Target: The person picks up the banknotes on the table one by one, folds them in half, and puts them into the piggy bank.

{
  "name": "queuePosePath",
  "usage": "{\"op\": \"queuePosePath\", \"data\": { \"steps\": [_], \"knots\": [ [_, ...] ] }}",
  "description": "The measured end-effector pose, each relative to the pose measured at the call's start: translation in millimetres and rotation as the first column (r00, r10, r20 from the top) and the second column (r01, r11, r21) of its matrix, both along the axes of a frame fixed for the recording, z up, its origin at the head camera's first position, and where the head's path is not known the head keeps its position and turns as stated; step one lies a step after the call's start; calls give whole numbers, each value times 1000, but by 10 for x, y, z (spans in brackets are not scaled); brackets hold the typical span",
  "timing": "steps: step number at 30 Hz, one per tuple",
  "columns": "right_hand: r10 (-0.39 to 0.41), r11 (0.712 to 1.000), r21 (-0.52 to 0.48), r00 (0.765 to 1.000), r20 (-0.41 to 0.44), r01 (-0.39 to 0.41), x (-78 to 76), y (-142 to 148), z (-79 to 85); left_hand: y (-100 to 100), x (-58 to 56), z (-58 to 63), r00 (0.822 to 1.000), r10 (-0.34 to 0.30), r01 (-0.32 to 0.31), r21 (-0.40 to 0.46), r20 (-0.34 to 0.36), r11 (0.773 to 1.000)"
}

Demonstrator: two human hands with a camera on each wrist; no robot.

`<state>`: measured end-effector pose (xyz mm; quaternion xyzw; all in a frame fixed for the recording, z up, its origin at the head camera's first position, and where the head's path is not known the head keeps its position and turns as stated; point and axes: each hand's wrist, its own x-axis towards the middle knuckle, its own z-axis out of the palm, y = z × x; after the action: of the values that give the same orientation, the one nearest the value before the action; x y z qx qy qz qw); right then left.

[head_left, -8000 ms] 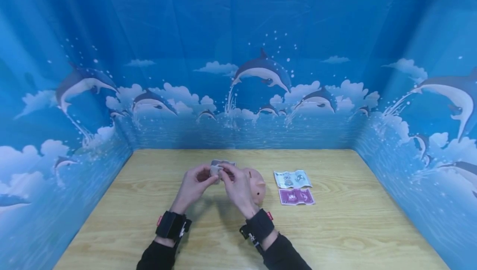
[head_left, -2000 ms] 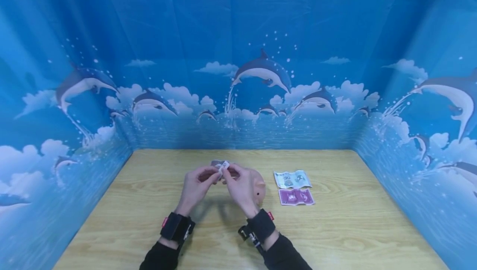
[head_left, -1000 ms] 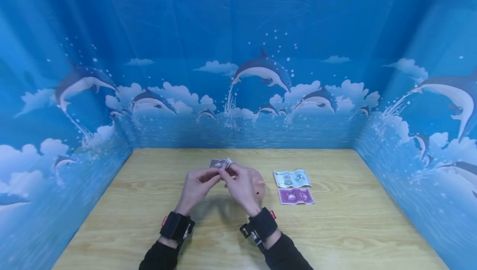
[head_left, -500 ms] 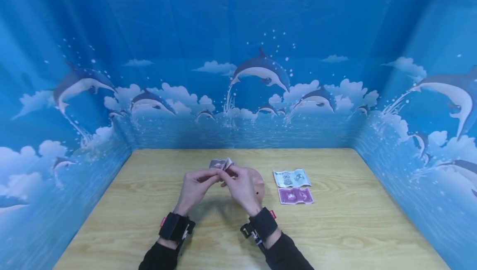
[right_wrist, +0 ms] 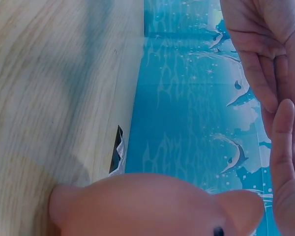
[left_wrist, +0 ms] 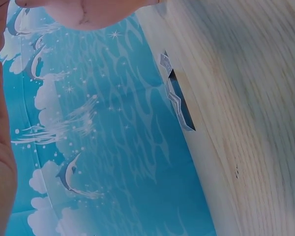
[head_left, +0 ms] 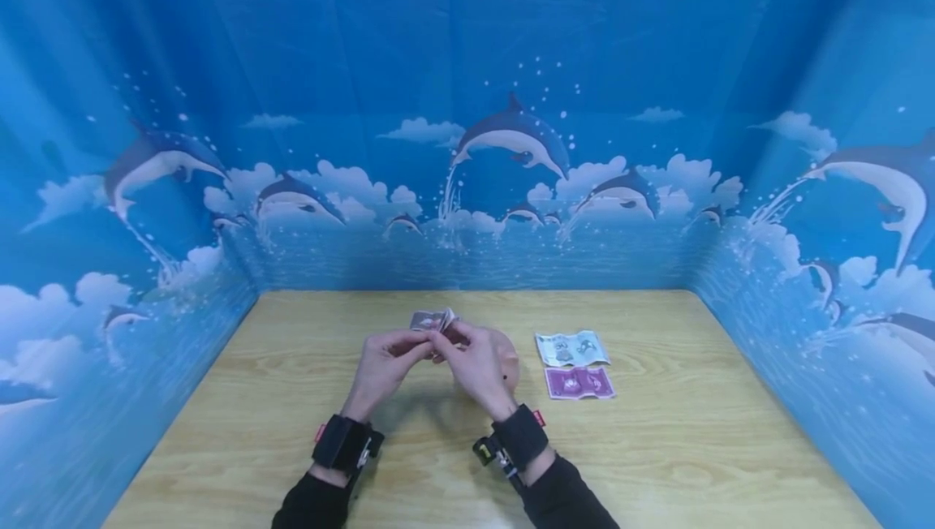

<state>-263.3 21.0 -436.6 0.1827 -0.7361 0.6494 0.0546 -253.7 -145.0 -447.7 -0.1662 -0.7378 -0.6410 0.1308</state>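
Note:
In the head view my left hand (head_left: 383, 363) and right hand (head_left: 471, 363) meet fingertip to fingertip above the table. Between thumbs and fingers they pinch a small folded banknote (head_left: 447, 318), whose pale edges stick up beyond the right fingertips. The rest of it is hidden by the fingers. A brownish banknote (head_left: 425, 320) lies creased on the table behind the hands; the left wrist view catches this creased note (left_wrist: 177, 103) edge-on. Just right of my right hand is a pink piggy bank (head_left: 506, 359), partly covered by that hand. The right wrist view has the piggy bank (right_wrist: 147, 206) close by.
To the right of the piggy bank, a pale blue banknote (head_left: 573, 350) and a purple banknote (head_left: 580, 384) lie flat, one behind the other. A blue dolphin-print curtain (head_left: 467, 253) encloses the wooden table (head_left: 694, 432) at the back and both sides.
Over the eight seconds the pinched banknote has shifted from between the hands to slightly higher and right, by the right fingertips. The hands hardly moved; piggy bank and flat notes stay put.

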Motion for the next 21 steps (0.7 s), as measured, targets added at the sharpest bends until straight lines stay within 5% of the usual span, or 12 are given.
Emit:
{"op": "queuePosePath", "data": {
  "steps": [9,12,17,21],
  "knots": [
    [-6,989,144,998,-55,14,8,93,5,102,144,209,999,41,-39,-52,22,998],
    [-67,963,252,992,-111,93,28,133,7,138,166,229,998,66,-64,-79,25,995],
    [-144,903,372,968,-206,214,43,180,12,142,104,83,997,80,-82,-113,-18,990],
    [-121,920,341,967,-225,195,32,219,3,133,49,-5,997,57,-63,-124,-48,990]
  ]
}}
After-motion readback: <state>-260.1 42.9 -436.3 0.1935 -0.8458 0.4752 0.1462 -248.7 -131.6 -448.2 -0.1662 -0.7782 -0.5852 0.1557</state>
